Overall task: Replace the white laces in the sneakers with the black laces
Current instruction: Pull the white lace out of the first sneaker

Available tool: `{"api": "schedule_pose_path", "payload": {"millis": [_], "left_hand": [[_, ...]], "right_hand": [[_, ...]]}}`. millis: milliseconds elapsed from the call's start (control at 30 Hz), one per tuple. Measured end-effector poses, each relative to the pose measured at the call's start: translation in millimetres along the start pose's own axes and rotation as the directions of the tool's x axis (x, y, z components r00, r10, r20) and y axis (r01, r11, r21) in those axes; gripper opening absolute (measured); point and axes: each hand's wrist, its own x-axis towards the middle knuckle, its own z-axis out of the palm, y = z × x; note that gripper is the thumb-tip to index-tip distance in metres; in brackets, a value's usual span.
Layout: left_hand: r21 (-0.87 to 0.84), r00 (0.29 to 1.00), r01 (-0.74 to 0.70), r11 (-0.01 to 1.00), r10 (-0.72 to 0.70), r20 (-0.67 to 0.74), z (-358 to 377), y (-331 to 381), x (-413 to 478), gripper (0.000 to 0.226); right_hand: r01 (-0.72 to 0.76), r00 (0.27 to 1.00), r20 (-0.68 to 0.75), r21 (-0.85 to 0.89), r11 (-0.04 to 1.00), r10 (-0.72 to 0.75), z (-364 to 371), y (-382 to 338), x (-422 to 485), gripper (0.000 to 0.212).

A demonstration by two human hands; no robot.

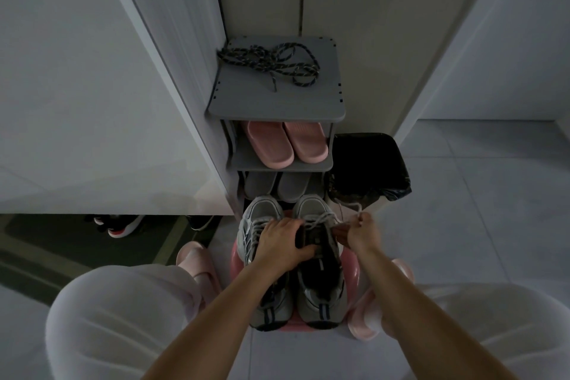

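Left hand (285, 241) grips sneaker (320, 293); right hand (359, 230) pinches white lace (354, 206).

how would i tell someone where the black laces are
Find the narrow grey shelf rack against the white wall. On its top board lies a loose tangle of dark speckled rope laces. It is the only thing on that board; the pink slippers sit one shelf below.

No text, label, brand or number can be read anywhere in this dim view.
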Motion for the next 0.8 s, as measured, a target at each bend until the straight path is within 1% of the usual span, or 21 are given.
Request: {"api": "schedule_pose_path", "payload": {"millis": [33,100,167,233,300,333,367,400,433,467,533,600,700,800], "left_hand": [[-0.005,1.000,0.002,1.000,-0.002,0.005,-0.4,0.1,-0.1,0.064],[-0.011,1.000,0.002,1.000,-0.002,0.010,-0.9,-0.4,-0.8,0.064],[-0.014,1.000,0.000,1.000,0.000,0.016,-1.1,-1.0,-0.9,0.064],[-0.013,1.000,-0.001,1.000,0.001,0.018,-0.8,-1.6,-0.7,0.064],[-0.015,1.000,0.007,1.000,-0.007,0.018,-0.3,-1.6,-0.3,0.064],[-0.017,1.000,0.011,1.000,-0.011,0.017,-0.1,-1.4,-0.4,0.064],[-0.019,1.000,0.014,1.000,-0.013,0.014,-0.1,-1.1,-0.2,0.063],[-0.019,1.000,0.014,1.000,-0.014,0.010,-0.2,-0.7,-0.1,0.063],[-0.018,1.000,0.015,1.000,-0.015,0.009,-0.3,-0.6,0.1,0.063],[-0.016,1.000,0.015,1.000,-0.015,0.010,-0.6,-0.4,0.3,0.063],[-0.018,1.000,0.017,1.000,-0.017,0.019,-1.2,-0.4,0.2,0.062],[-0.019,1.000,0.017,1.000,-0.017,0.021,-1.6,-0.4,0.0,0.063],[-0.021,0.999,0.022,1.000,-0.022,0.029,-2.3,0.2,-0.3,0.064],[-0.009,0.999,0.024,1.000,-0.024,0.031,-1.9,0.7,0.6,0.065]], "right_hand": [[-0.056,0.998,-0.002,0.104,0.993,0.057,0.3,-1.6,-3.5,0.009],[-0.095,0.995,-0.010,0.240,0.966,0.100,0.5,-2.1,-9.8,0.011],[-0.097,0.995,-0.008,0.279,0.955,0.104,0.2,-6.9,-19.3,0.012],[-0.075,0.997,-0.008,0.263,0.962,0.080,0.9,-9.1,-20.0,0.011],[-0.046,0.999,0.019,0.175,0.983,0.043,-0.1,-8.7,-15.0,0.011],[0.008,0.999,0.043,0.085,0.996,-0.012,-1.5,-5.1,-9.5,0.010],[0.077,0.995,0.069,-0.025,0.997,-0.075,-3.7,-3.8,-7.4,0.017],[0.134,0.987,0.103,-0.138,0.981,-0.120,-5.8,-0.5,-3.4,0.021],[0.170,0.981,0.128,-0.216,0.961,-0.145,-7.3,-0.1,-3.3,0.021],[0.196,0.976,0.148,-0.259,0.946,-0.162,-8.6,-1.2,-4.1,0.019],[0.204,0.977,0.112,-0.285,0.937,-0.179,-9.3,-6.4,-7.3,0.024],[0.172,0.984,0.086,-0.294,0.940,-0.153,-7.9,-12.0,-8.4,0.031],[0.133,0.988,0.121,-0.370,0.919,-0.094,-5.5,-22.0,-15.1,0.042],[0.154,0.984,0.156,-0.469,0.870,-0.090,-3.2,-25.0,-12.4,0.041]]}}
